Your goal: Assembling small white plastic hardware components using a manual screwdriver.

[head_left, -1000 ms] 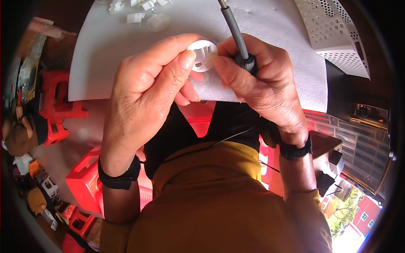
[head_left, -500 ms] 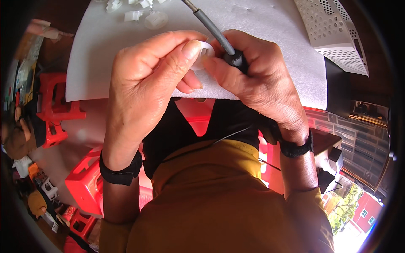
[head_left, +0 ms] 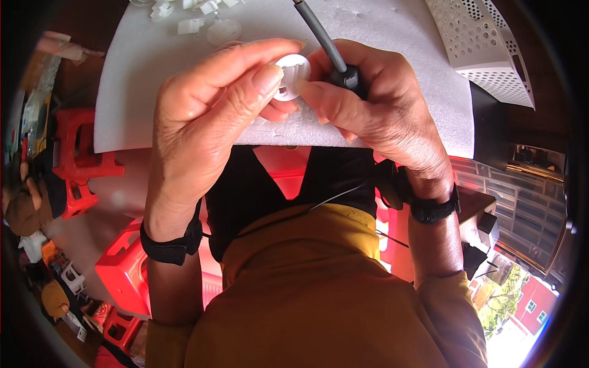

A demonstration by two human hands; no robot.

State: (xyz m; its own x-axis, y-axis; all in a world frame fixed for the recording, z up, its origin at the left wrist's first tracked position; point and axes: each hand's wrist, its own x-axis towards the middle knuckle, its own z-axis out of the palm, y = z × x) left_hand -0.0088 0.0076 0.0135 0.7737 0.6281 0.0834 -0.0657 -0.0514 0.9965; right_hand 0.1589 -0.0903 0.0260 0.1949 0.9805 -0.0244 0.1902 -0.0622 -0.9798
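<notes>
Over the near part of the table, a small round white plastic piece with slots and raised ribs is held between my two hands. My left hand pinches its left edge between thumb and fingers. At its right edge, the thumb of my right hand presses against it. That same hand also grips a rod-like tool with a grey shaft and a black collar. The shaft points up and away to the left; its metal end is partly cut off by the frame, and its kind is unclear.
Several white and clear plastic parts lie on the white foam-covered table at the far left. A perforated white casing stands at the right edge. Red stools are on the left; a clear drawer cabinet is at right.
The round white piece has turned so its ribbed face shows more fully. My hands have shifted slightly apart, and the tool's shaft has swung a little to the right.
</notes>
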